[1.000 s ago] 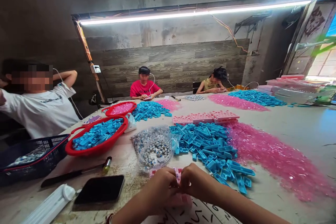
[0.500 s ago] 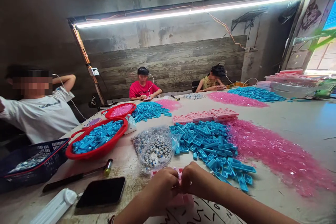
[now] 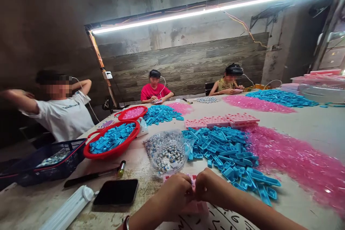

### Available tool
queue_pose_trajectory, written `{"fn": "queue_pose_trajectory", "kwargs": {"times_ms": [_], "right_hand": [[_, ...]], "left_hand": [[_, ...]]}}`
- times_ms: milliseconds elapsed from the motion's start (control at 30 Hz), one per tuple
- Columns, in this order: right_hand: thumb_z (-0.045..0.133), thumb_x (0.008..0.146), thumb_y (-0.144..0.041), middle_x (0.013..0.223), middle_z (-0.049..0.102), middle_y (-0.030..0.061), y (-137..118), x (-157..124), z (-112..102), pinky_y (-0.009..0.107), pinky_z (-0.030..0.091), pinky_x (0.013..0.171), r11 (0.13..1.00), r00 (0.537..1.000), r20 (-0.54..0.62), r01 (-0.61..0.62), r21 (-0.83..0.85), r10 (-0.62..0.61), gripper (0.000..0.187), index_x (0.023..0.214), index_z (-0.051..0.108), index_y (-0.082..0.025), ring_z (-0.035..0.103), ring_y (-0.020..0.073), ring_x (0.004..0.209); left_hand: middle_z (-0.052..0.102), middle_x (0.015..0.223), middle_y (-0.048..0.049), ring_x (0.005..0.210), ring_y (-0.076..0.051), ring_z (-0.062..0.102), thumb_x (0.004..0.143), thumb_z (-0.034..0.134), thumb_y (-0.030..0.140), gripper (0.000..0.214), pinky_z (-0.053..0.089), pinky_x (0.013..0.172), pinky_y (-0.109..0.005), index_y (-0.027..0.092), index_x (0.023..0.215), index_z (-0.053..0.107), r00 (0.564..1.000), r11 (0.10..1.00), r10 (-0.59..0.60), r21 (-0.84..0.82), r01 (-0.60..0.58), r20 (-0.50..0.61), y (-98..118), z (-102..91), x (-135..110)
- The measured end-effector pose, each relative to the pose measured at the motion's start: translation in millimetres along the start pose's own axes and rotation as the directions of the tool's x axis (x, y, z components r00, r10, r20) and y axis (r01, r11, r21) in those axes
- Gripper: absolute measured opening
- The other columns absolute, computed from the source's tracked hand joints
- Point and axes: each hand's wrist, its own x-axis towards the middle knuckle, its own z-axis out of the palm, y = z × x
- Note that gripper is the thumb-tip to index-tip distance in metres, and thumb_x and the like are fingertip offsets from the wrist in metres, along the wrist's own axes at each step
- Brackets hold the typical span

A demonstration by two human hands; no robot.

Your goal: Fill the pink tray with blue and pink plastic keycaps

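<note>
Pink part (image 3: 193, 181): small pink plastic piece pinched between both hands at the near edge of the table (image 3: 302, 129), just above a pink block (image 3: 195, 206) lying under the hands.
Left hand (image 3: 176, 191): fingers curled, tips pinching the left side of the pink part.
Right hand (image 3: 211, 188): fingers curled, tips pinching the right side; the two hands meet knuckle to knuckle.
Handling: judged light, stiff and smooth; likely slippery, so a fingertip hold on its opposite edges suits it best. Thin plastic may snap if bent hard.
Phone (image 3: 116, 191): dark screen, flat on the table left of the hands.
White tube (image 3: 68, 208): lies beside the phone, nearer the left corner.
Screwdriver (image 3: 93, 176): dark shaft, yellowish handle end, just beyond the phone.
Clear bag (image 3: 166, 151): holds small grey-white parts, just beyond the hands.
Blue pieces (image 3: 229, 154): loose heap right of the bag.
Pink pieces (image 3: 293, 161): translucent heap touching the blue heap on its right.
Red basin (image 3: 111, 142): filled with blue pieces, left of the bag.
Dark basket (image 3: 45, 161): at the left table edge.
Pink trays (image 3: 222, 120): row of filled blocks beyond the blue heap.
Other people: three seated, one at left in a white shirt (image 3: 64, 115), two at the far side.
</note>
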Motion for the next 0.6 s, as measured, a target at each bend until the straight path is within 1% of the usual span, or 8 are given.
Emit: {"fn": "queue_pose_trajectory", "kwargs": {"times_ms": [100, 233, 300, 400, 467, 500, 533, 600], "right_hand": [[0.064, 0.065, -0.014, 0.036, 0.041, -0.0042, 2.8, 2.1, 2.0, 0.019, 0.019, 0.043, 1.000, 1.000, 0.005, 0.011, 0.000, -0.011, 0.022, 0.043, 0.062, -0.009, 0.026, 0.0048, 0.044], [0.062, 0.067, -0.020, 0.037, 0.043, -0.0030, 9.6, 7.4, 5.9, 0.021, 0.016, 0.042, 0.999, 0.999, 0.018, 0.032, -0.026, -0.032, 0.023, 0.047, 0.066, -0.010, 0.021, 0.0056, 0.045], [0.061, 0.066, -0.021, 0.037, 0.041, -0.0034, 13.3, 11.1, 8.4, 0.023, 0.014, 0.042, 0.997, 0.999, 0.030, 0.023, -0.078, -0.021, 0.021, 0.050, 0.067, -0.009, 0.018, 0.0060, 0.046], [0.062, 0.061, -0.021, 0.038, 0.030, -0.0058, 20.1, 16.9, 14.1, 0.024, 0.011, 0.042, 0.992, 1.000, 0.021, 0.004, -0.124, -0.002, 0.018, 0.051, 0.067, -0.007, 0.014, 0.0061, 0.048], [0.062, 0.059, -0.019, 0.041, 0.020, -0.0072, 26.0, 20.3, 19.7, 0.024, 0.011, 0.042, 0.992, 0.999, 0.007, 0.048, -0.118, -0.048, 0.015, 0.053, 0.068, -0.007, 0.014, 0.0061, 0.048], [0.062, 0.059, -0.018, 0.043, 0.015, -0.0075, 29.0, 21.6, 22.7, 0.024, 0.010, 0.042, 0.991, 0.997, -0.003, 0.073, -0.115, -0.074, 0.014, 0.053, 0.068, -0.007, 0.013, 0.0061, 0.048], [0.061, 0.059, -0.017, 0.044, 0.012, -0.0075, 31.7, 22.7, 25.6, 0.024, 0.009, 0.041, 0.990, 0.995, -0.014, 0.092, -0.109, -0.095, 0.014, 0.051, 0.067, -0.008, 0.013, 0.0060, 0.048], [0.060, 0.061, -0.018, 0.046, 0.008, -0.0074, 35.2, 23.3, 29.4, 0.024, 0.007, 0.041, 0.993, 0.995, -0.043, 0.088, -0.083, -0.091, 0.018, 0.047, 0.065, -0.008, 0.012, 0.0057, 0.047]], "left_hand": [[0.064, 0.071, -0.0007, 0.060, -0.011, 0.052, 0.072, 0.065, 0.017, 0.004, 0.037, 0.053, -0.020, 0.015, 0.070, 0.067, 0.995, 0.996, -0.084, 0.004, 0.084, 0.049, 2.1, -1.4, 4.3], [0.064, 0.060, -0.0001, 0.053, -0.011, 0.051, 0.067, 0.066, 0.011, 0.006, 0.033, 0.048, -0.020, 0.015, 0.067, 0.070, 0.944, 0.958, -0.255, 0.190, 0.216, 0.209, 4.9, -9.7, 17.2], [0.064, 0.059, 0.0004, 0.053, -0.011, 0.051, 0.067, 0.067, 0.012, 0.008, 0.034, 0.047, -0.020, 0.016, 0.071, 0.071, 0.920, 0.948, -0.276, 0.237, 0.213, 0.277, 7.2, -16.1, 23.3], [0.063, 0.058, 0.0008, 0.051, -0.011, 0.053, 0.066, 0.063, 0.010, 0.013, 0.035, 0.046, -0.019, 0.015, 0.074, 0.072, 0.879, 0.943, -0.306, 0.246, 0.226, 0.365, 10.9, -24.9, 29.7], [0.061, 0.053, 0.0014, 0.047, -0.011, 0.051, 0.065, 0.061, 0.008, 0.014, 0.034, 0.044, -0.018, 0.014, 0.073, 0.071, 0.838, 0.925, -0.367, 0.251, 0.284, 0.404, 11.4, -28.5, 32.4], [0.060, 0.051, 0.0019, 0.045, -0.010, 0.051, 0.064, 0.061, 0.008, 0.015, 0.034, 0.042, -0.018, 0.013, 0.073, 0.071, 0.826, 0.921, -0.382, 0.244, 0.303, 0.414, 10.8, -29.4, 33.3], [0.059, 0.050, 0.0022, 0.045, -0.010, 0.051, 0.064, 0.061, 0.008, 0.015, 0.033, 0.042, -0.017, 0.013, 0.073, 0.072, 0.825, 0.924, -0.379, 0.225, 0.310, 0.420, 9.7, -29.7, 34.0], [0.061, 0.053, 0.0023, 0.047, -0.010, 0.052, 0.064, 0.062, 0.008, 0.016, 0.034, 0.043, -0.016, 0.015, 0.075, 0.072, 0.841, 0.940, -0.341, 0.161, 0.300, 0.419, 7.0, -29.1, 34.3]]}}
